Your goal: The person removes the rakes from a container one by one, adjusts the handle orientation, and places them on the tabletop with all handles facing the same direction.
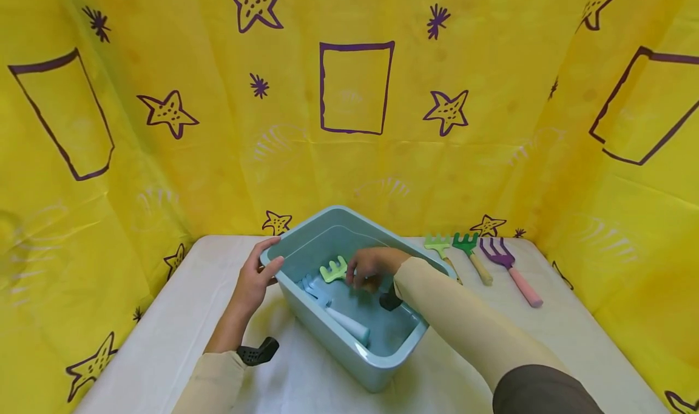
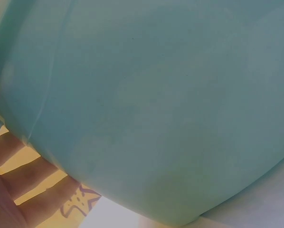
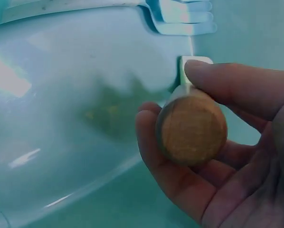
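Fingers of the right hand (image 1: 371, 269) are gripping the light-green toy rake's wooden handle (image 3: 192, 124) at frame centre; lowering it flat inside the pale-blue plastic bin (image 1: 349, 353) seems wise while the left hand (image 1: 256, 277) is clasping the rim.

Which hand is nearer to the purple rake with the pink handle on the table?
The right hand. It is inside the blue bin, holding a light green rake; the purple rake lies further right. The left hand grips the bin's far-left rim.

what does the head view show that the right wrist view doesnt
Only the head view shows the left hand holding the bin's rim, three rakes on the table and the yellow backdrop. Only the right wrist view shows the round wooden handle end that the right hand grips. Both show the bin's inside and the pale blue rake in it.
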The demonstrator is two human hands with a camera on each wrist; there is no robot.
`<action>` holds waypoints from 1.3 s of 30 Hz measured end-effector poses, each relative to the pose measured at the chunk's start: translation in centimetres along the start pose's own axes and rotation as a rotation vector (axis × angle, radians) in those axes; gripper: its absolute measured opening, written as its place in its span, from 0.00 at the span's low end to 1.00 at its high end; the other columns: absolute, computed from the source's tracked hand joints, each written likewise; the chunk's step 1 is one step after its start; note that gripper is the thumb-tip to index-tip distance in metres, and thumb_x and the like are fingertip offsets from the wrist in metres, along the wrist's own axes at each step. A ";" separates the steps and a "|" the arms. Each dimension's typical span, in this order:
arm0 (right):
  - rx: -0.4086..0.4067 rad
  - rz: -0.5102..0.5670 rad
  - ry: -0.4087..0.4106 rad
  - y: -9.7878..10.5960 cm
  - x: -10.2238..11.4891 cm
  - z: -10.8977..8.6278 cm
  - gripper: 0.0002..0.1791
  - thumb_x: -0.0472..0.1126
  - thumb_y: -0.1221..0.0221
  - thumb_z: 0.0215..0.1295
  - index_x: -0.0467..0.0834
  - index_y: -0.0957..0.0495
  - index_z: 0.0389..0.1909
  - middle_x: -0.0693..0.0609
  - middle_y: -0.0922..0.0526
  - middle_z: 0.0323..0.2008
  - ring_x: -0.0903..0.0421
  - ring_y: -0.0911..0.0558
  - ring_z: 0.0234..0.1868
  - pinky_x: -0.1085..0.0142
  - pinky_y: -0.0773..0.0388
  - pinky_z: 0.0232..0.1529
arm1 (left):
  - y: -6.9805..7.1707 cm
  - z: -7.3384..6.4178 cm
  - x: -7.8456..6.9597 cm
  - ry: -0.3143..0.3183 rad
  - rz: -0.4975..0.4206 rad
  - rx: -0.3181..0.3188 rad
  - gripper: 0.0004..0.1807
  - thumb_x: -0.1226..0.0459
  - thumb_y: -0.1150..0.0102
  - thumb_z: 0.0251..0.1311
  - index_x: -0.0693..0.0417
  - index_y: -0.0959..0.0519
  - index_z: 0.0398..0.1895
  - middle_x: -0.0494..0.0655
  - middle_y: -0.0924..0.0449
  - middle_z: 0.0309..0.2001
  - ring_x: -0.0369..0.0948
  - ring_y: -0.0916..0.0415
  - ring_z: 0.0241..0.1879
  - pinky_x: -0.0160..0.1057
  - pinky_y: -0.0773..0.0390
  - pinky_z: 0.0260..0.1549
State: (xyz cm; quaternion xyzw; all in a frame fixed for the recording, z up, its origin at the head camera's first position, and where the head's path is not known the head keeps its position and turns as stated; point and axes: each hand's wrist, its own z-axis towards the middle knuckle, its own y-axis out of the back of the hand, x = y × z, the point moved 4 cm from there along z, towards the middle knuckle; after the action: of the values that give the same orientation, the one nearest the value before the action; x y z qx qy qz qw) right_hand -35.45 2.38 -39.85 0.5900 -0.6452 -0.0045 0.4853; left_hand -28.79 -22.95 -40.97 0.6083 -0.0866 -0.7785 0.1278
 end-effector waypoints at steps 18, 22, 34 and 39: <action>0.078 0.105 0.090 0.4 1.0 -0.1 0.13 0.36 0.44 0.68 0.43 0.20 0.51 0.47 0.24 0.28 0.57 0.35 0.17 0.68 0.35 0.19 | 0.1 -0.3 -0.2 0.009 -0.009 0.011 0.28 0.52 0.48 0.69 0.40 0.39 0.70 0.53 0.40 0.70 0.62 0.33 0.61 0.60 0.26 0.51; 0.044 0.171 0.153 1.0 1.4 -0.3 0.11 0.35 0.43 0.67 0.46 0.17 0.47 0.45 0.21 0.32 0.56 0.37 0.16 0.68 0.36 0.19 | 0.1 -0.2 -0.3 -0.005 -0.010 0.013 0.27 0.53 0.48 0.70 0.40 0.38 0.70 0.54 0.39 0.70 0.62 0.32 0.60 0.60 0.25 0.50; -0.023 0.151 0.268 2.2 3.1 -2.2 0.12 0.34 0.44 0.68 0.44 0.18 0.50 0.47 0.23 0.29 0.58 0.40 0.13 0.66 0.38 0.18 | 0.1 0.0 -0.1 -0.005 -0.006 0.008 0.27 0.52 0.48 0.69 0.39 0.38 0.70 0.51 0.41 0.71 0.62 0.32 0.60 0.59 0.24 0.49; -0.095 0.172 0.321 3.1 3.2 -3.7 0.14 0.33 0.43 0.66 0.43 0.18 0.51 0.46 0.20 0.31 0.58 0.41 0.12 0.65 0.39 0.18 | 0.0 0.1 -0.1 -0.009 0.005 0.006 0.27 0.52 0.48 0.69 0.40 0.38 0.70 0.52 0.40 0.70 0.62 0.31 0.59 0.58 0.24 0.49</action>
State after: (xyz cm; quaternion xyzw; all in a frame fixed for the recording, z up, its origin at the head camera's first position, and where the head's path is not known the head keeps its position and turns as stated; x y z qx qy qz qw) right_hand -34.92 2.95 -34.10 0.5022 -0.6067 0.1009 0.6079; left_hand -28.83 -22.91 -40.82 0.6049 -0.0910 -0.7807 0.1278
